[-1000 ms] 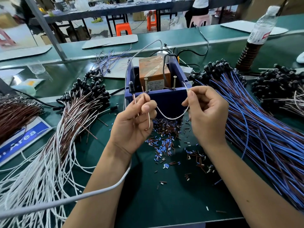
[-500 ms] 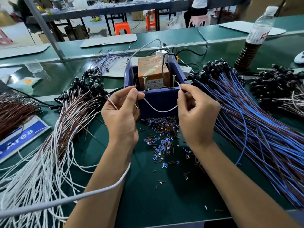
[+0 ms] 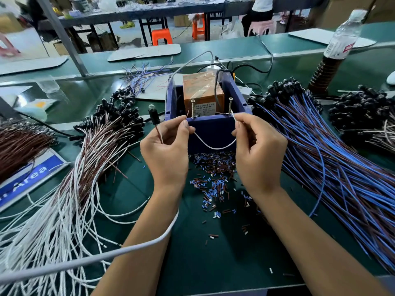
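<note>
Wire ends moved up to the two upright metal screws [image 3: 193,107] in the blue plastic box [image 3: 211,130], guessing for a contact test. Left hand [image 3: 165,152] pinches the thin brown lead [image 3: 187,113], right hand [image 3: 259,150] the thin white lead [image 3: 213,148].

Our two bare forearms come up from the lower edge, the left forearm [image 3: 141,242] slanting toward the right, the right forearm [image 3: 316,242] slanting toward the left, so the wrists draw near each other. Our left hand [image 3: 166,150] shows its back to us, thumb and forefinger [image 3: 184,124] pinched at its upper right corner and the other fingers curled under. Our right hand [image 3: 258,152], level with the left and well clear of it, mirrors that pose: thumb and forefinger tips pressed together at its upper left, the remaining fingers folded toward the palm. Each pinch grips one end of a white wire [image 3: 213,147], which sags in the gap between the hands.
</note>
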Demonstrator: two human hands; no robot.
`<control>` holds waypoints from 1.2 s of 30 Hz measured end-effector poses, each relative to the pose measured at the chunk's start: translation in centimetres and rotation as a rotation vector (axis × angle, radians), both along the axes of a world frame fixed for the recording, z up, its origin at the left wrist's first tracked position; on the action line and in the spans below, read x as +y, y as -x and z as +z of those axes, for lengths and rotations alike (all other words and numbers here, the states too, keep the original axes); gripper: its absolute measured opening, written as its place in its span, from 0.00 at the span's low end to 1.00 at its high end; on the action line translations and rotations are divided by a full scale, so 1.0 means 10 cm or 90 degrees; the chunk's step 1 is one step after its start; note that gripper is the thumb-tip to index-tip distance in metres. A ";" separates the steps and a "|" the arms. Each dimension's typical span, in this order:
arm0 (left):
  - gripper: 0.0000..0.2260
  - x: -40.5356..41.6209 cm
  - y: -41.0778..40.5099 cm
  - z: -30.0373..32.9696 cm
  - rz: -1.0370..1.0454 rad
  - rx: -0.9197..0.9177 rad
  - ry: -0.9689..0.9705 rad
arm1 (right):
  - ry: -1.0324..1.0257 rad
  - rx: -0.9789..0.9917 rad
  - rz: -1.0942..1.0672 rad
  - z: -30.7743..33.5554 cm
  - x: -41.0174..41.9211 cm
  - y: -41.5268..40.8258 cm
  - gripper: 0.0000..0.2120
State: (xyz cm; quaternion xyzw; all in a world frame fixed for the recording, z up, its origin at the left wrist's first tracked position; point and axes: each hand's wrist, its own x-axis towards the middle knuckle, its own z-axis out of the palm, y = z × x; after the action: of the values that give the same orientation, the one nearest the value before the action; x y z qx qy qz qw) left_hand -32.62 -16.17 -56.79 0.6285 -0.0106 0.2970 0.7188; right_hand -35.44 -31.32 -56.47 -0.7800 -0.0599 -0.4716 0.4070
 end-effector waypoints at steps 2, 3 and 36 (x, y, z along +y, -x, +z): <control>0.04 0.00 0.00 0.01 -0.005 -0.002 -0.009 | -0.021 0.017 0.016 -0.01 0.00 0.00 0.08; 0.04 0.01 0.00 0.01 -0.008 -0.003 -0.012 | -0.032 0.024 0.020 -0.02 0.00 -0.01 0.08; 0.04 0.02 0.04 0.03 -0.041 -0.018 -0.059 | -0.122 0.085 0.078 -0.05 -0.04 -0.03 0.10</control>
State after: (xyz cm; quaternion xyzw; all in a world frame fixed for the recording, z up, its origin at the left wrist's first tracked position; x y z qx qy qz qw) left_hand -33.00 -16.02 -56.46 0.6560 -0.0547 0.2820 0.6979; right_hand -35.12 -31.67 -56.94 -0.7623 -0.0348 -0.3961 0.5107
